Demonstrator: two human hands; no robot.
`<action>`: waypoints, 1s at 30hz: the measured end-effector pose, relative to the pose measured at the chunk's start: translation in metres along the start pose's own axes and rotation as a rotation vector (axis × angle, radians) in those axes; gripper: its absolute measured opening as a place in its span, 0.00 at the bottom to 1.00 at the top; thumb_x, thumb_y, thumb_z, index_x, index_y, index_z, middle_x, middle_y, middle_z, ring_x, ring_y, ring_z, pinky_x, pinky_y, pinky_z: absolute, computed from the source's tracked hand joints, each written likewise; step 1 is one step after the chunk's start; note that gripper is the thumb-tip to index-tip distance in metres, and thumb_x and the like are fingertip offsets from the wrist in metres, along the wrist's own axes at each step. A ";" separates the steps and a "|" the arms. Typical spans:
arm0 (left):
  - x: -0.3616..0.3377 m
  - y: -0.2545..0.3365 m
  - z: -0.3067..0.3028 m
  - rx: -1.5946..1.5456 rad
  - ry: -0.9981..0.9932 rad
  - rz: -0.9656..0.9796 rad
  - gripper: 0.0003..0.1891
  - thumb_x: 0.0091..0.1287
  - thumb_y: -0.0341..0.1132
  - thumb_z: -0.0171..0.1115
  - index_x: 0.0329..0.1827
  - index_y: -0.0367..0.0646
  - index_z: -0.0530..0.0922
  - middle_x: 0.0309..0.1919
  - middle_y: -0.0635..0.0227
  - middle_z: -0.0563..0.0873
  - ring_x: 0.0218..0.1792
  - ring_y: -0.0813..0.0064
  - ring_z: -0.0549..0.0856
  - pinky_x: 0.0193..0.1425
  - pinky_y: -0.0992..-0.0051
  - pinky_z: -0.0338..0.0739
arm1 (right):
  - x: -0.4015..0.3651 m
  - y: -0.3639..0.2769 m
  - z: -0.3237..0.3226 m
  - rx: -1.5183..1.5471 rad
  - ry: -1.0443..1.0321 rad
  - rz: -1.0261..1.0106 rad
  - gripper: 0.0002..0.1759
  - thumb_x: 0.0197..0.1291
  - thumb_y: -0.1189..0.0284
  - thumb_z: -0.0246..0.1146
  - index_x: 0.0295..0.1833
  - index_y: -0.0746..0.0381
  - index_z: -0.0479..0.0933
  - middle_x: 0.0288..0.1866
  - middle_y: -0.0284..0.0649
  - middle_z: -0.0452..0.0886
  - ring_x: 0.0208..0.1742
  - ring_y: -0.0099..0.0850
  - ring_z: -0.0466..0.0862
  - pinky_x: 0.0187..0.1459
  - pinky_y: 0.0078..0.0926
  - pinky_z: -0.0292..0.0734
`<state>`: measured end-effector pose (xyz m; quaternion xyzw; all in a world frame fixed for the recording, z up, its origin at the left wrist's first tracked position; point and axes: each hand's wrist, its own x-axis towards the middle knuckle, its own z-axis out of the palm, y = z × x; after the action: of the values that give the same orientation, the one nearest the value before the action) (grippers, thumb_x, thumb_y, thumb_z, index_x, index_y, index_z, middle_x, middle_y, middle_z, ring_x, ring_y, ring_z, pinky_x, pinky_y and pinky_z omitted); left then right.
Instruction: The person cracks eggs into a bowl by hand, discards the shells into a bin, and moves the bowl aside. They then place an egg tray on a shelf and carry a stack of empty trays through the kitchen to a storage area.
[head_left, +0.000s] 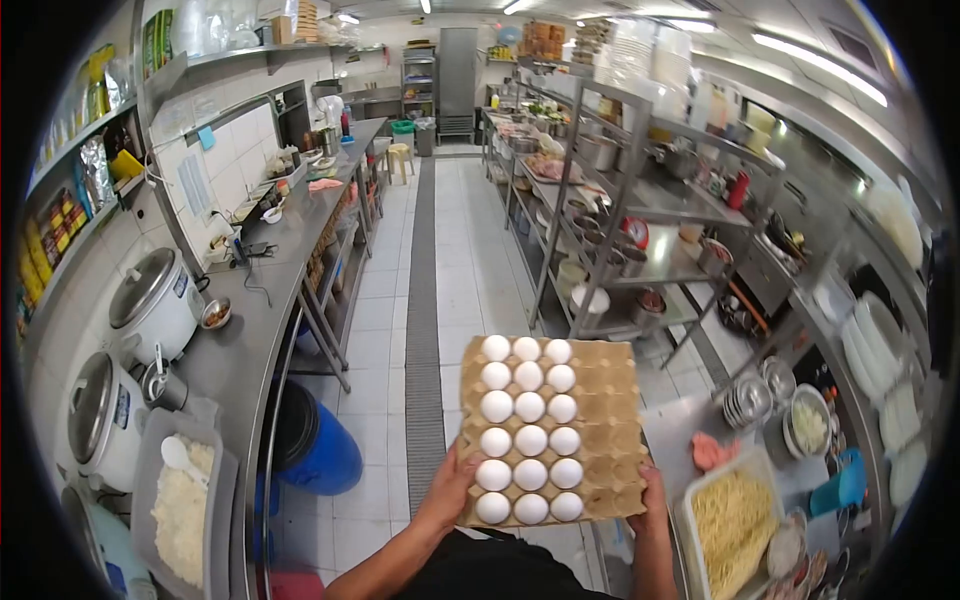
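A brown cardboard egg tray (610, 420) is held out in front of my body, above the floor. White eggs (530, 408) fill its left columns, while the cups on its right side hold none. My left hand (458, 487) grips the tray's lower left edge, its fingers partly hidden beneath. At the lower right edge, my right hand (652, 497) grips the tray, with the thumb on the side and the other fingers mostly out of sight.
Rice cookers (158, 300) and a grey tub of rice (180, 510) stand on the left counter, with a blue barrel (322, 445) below. On the right are a noodle container (735, 515) and metal shelving (690, 205). A tiled aisle (465, 240) runs between them.
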<state>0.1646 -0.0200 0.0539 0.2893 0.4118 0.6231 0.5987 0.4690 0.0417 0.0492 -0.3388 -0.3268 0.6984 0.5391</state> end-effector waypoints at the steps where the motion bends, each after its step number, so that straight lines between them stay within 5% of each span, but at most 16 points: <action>1: 0.023 0.016 -0.012 0.008 0.026 0.041 0.30 0.77 0.41 0.53 0.78 0.38 0.57 0.68 0.63 0.73 0.66 0.72 0.72 0.72 0.71 0.64 | 0.038 0.003 0.018 -0.011 -0.015 -0.001 0.32 0.62 0.61 0.55 0.69 0.66 0.66 0.62 0.45 0.77 0.60 0.37 0.80 0.63 0.35 0.74; 8: 0.183 0.090 -0.101 0.031 0.108 0.282 0.40 0.78 0.53 0.47 0.81 0.34 0.43 0.78 0.56 0.56 0.77 0.66 0.57 0.79 0.69 0.51 | 0.265 0.045 0.111 -0.110 -0.179 0.118 0.34 0.63 0.59 0.53 0.72 0.64 0.62 0.68 0.45 0.74 0.65 0.37 0.78 0.66 0.36 0.72; 9: 0.215 0.099 -0.115 0.132 0.074 0.365 0.51 0.71 0.68 0.47 0.82 0.38 0.41 0.80 0.56 0.50 0.79 0.64 0.53 0.81 0.67 0.47 | 0.298 0.047 0.128 -0.091 -0.196 0.116 0.34 0.64 0.59 0.53 0.73 0.64 0.62 0.68 0.45 0.73 0.65 0.37 0.78 0.66 0.36 0.72; 10: 0.244 0.113 -0.126 0.126 0.068 0.365 0.51 0.71 0.68 0.47 0.82 0.38 0.41 0.80 0.56 0.50 0.79 0.64 0.53 0.81 0.67 0.47 | 0.326 0.046 0.145 -0.097 -0.193 0.111 0.34 0.64 0.59 0.53 0.73 0.64 0.62 0.68 0.45 0.73 0.65 0.37 0.78 0.66 0.36 0.72; 15: 0.382 0.185 -0.157 0.268 -0.180 0.350 0.68 0.52 0.67 0.74 0.81 0.35 0.40 0.77 0.50 0.56 0.77 0.62 0.58 0.79 0.66 0.51 | 0.444 0.043 0.193 0.023 -0.085 0.111 0.34 0.63 0.60 0.55 0.72 0.64 0.63 0.67 0.44 0.75 0.65 0.36 0.78 0.66 0.35 0.73; 25: 0.694 0.237 -0.164 0.305 -0.284 0.220 0.68 0.47 0.58 0.80 0.81 0.36 0.42 0.76 0.52 0.59 0.76 0.62 0.60 0.79 0.65 0.53 | 0.704 0.038 0.210 0.028 0.073 -0.063 0.32 0.65 0.57 0.53 0.70 0.64 0.66 0.65 0.44 0.77 0.63 0.39 0.79 0.65 0.38 0.74; 28: 0.782 0.254 -0.161 0.335 -0.288 0.279 0.60 0.56 0.56 0.74 0.81 0.35 0.44 0.76 0.51 0.59 0.76 0.63 0.60 0.79 0.67 0.52 | 0.793 0.030 0.217 0.045 0.046 -0.100 0.33 0.67 0.59 0.53 0.73 0.65 0.62 0.68 0.44 0.74 0.66 0.36 0.77 0.67 0.34 0.71; 30: 0.837 0.272 -0.159 0.364 -0.228 0.348 0.46 0.70 0.48 0.61 0.81 0.34 0.45 0.76 0.51 0.60 0.76 0.63 0.60 0.79 0.68 0.51 | 0.852 0.019 0.230 0.063 0.024 -0.051 0.33 0.68 0.59 0.53 0.73 0.66 0.62 0.68 0.44 0.74 0.66 0.35 0.77 0.67 0.34 0.71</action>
<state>-0.2055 0.7931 0.0980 0.5268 0.3911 0.5959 0.4630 0.1080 0.8470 0.0591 -0.3215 -0.3067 0.6901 0.5712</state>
